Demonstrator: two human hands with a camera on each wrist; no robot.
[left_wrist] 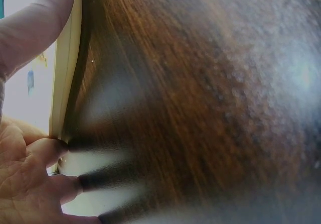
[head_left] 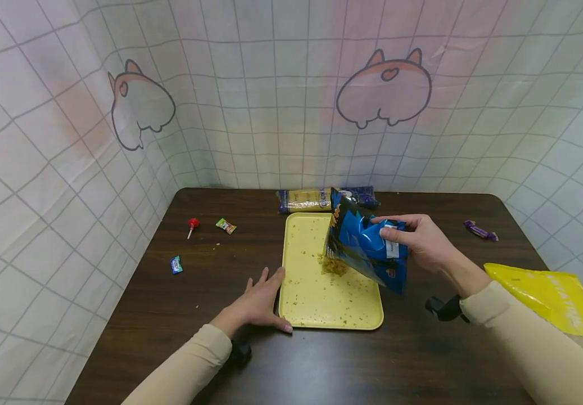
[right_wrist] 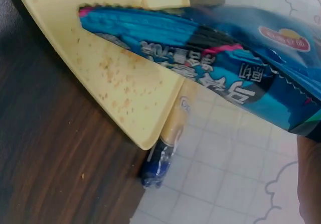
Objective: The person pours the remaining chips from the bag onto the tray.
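My right hand grips a blue snack bag, thumb on the near side. The bag is tilted above a yellow tray, its left end low over a small heap of golden crumbs. In the right wrist view, the bag hides part of the tray, where more crumbs are scattered. My left hand touches the tray's left edge with spread fingers, its thumb near the close left corner. The left wrist view shows the thumb beside the tray's rim.
A long yellow-and-blue packet lies behind the tray. On the left are a red lollipop, a green-wrapped candy and a blue-wrapped candy. To the right lie a purple-wrapped candy and a large yellow bag.
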